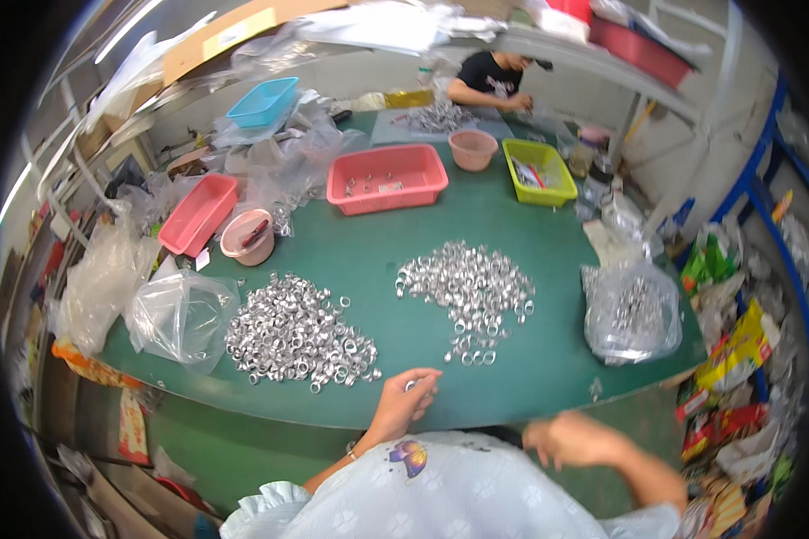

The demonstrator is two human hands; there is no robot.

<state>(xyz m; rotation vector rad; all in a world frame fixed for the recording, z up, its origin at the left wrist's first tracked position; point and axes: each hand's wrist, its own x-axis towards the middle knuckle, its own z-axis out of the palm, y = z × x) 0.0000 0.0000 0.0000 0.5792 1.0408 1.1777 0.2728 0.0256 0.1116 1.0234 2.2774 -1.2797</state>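
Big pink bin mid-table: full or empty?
Nearly empty. The pink bin holds only a few small metal pieces; most of its floor shows bare.

1. We see bare green bench (368, 269) in a lane through the frame's middle, between the left ring pile (298, 334) and the right ring pile (469, 289).
2. In the lower middle, our left hand (406, 402) sits at the bench edge, just beside both piles.
3. At right, a full clear bag (632, 312) blocks the way.
4. Across the upper middle, a red tray (386, 179), pink bowl (473, 149) and yellow-green tray (539, 172) close off the far side.
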